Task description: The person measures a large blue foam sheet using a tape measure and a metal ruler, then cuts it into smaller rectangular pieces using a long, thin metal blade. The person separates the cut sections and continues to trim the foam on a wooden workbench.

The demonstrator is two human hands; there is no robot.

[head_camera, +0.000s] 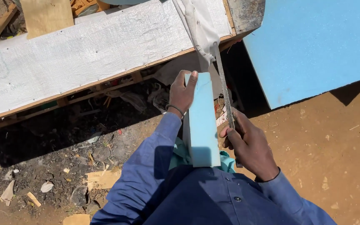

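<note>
My left hand point(182, 92) grips the far end of a light blue foam block point(203, 125), thumb over its top edge. The block stands on edge, its near end resting against my body. My right hand point(248, 146) holds a long thin metal blade point(223, 83) that runs along the block's right side and points away from me. A dark band circles my left wrist. Both arms wear blue sleeves.
A large blue foam sheet point(313, 46) lies at the upper right on brown dirt. A white-covered wooden panel point(84, 54) crosses the top left, with a white cloth point(196, 25) hanging over it. Scraps and debris point(63, 158) litter the dark ground at left.
</note>
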